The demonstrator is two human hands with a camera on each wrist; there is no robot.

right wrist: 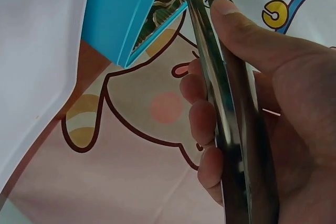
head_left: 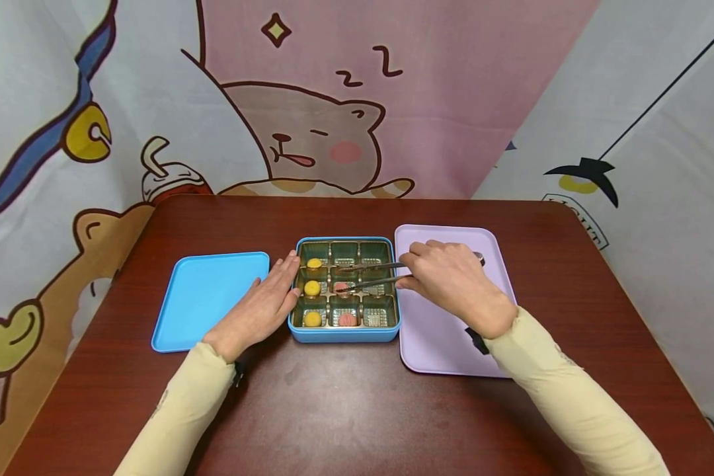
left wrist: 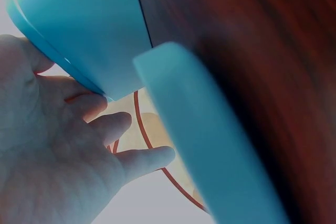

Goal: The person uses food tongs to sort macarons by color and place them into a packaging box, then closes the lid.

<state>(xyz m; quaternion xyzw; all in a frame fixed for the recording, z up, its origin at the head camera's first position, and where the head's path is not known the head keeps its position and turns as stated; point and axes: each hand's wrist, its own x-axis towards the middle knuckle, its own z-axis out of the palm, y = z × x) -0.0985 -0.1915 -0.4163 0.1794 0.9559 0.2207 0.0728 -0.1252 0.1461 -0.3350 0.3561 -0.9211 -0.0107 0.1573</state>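
Head view: the right hand [head_left: 452, 281] grips metal tongs [head_left: 377, 282], whose tips reach into the blue box [head_left: 345, 336] at mid-table; whether they touch the pink piece in the centre compartment is hard to make out. Another pink piece [head_left: 347, 320] sits nearer the person, beside a column of three yellow pieces [head_left: 312, 288]. The left hand [head_left: 258, 304], fingers extended, lies against the box's left side. The right hand and forearm hide part of the purple tray [head_left: 440, 337]; the right wrist view crops the tong tips.
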